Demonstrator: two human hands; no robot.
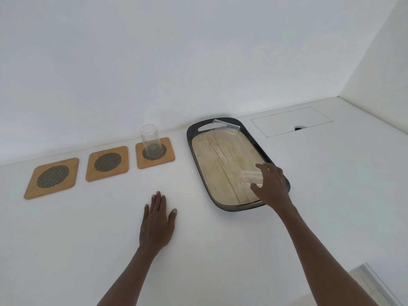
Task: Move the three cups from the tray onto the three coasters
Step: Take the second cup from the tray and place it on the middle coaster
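**One glass on its coaster, two on the tray**

The left hand lies flat and open on the white counter, fingers together, holding nothing. The right hand reaches over the near end of the oval tray, its fingers curled around a clear glass cup that is tilted on the tray's wooden floor; whether the grip has fully closed cannot be told. Farther left, three wooden coasters with dark mesh centres sit in a row: the left coaster and middle coaster are bare, while the right coaster, nearest the tray, carries an upright clear tumbler. At the tray's far end, by its handle slot, another clear cup lies tipped.
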